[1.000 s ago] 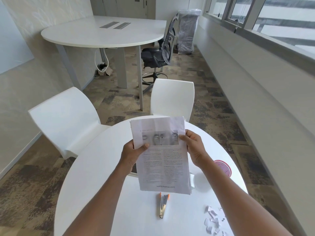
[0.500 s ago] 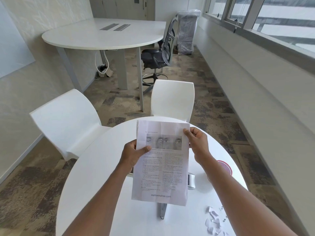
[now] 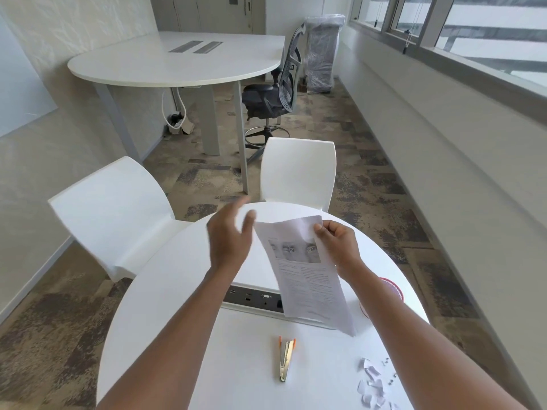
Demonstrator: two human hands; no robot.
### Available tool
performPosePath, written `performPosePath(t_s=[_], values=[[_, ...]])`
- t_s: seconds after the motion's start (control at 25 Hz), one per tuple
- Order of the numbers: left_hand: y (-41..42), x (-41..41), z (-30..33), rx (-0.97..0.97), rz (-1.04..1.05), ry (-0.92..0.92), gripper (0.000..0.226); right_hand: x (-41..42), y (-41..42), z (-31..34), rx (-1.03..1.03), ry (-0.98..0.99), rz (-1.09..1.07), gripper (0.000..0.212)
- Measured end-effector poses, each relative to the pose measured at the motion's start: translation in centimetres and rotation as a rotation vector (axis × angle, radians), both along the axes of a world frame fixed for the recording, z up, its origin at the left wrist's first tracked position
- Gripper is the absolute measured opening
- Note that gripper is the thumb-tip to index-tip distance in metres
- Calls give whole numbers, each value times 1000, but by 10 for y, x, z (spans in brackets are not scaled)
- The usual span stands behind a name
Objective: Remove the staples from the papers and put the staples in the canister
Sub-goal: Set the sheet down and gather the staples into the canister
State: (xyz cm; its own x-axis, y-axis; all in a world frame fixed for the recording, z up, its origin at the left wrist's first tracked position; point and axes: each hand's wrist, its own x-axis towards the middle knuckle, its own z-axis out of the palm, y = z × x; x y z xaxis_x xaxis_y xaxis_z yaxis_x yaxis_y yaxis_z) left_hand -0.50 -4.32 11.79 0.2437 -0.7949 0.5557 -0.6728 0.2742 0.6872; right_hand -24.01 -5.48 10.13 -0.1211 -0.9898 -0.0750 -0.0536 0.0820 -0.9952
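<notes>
My right hand (image 3: 337, 247) pinches the top right corner of the printed papers (image 3: 307, 276), which hang tilted above the round white table (image 3: 177, 306). Just left of the papers' top edge, my left hand (image 3: 229, 235) is blurred, with fingers spread and nothing in it. A staple remover (image 3: 286, 361) with orange tabs lies on the table near me. The pink-rimmed canister (image 3: 392, 290) stands at the table's right edge, mostly hidden behind my right forearm. Small loose staples (image 3: 390, 371) and torn paper scraps (image 3: 371, 386) lie at the near right.
A socket strip (image 3: 251, 298) is set into the table's middle, partly behind the papers. Two white chairs (image 3: 118, 214) stand at the far side of the table. Beyond are a larger white table (image 3: 177, 60), a mesh office chair (image 3: 278, 93) and carpeted floor.
My left hand has let go of the papers and swung up and away, fingers spread. The papers now hang from my right hand alone, tilted to the right, uncovering the staple remover.
</notes>
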Motion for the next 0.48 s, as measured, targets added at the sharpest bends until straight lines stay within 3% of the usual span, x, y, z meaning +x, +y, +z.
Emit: performPosePath(t_s=[0.08, 0.16, 0.24, 0.48], values=[[-9, -21, 22, 121, -265, -133, 36, 7, 2, 4, -4, 24, 36, 19], [-13, -39, 33, 288, -391, -168, 34, 14, 5, 10, -21, 36, 86, 20], [-16, -49, 33, 396, -427, -128, 28, 16, 5, 15, -38, 75, 132, 25], [-19, -49, 31, 475, -389, -34, 20, 16, 3, 17, -47, 163, 224, 32]])
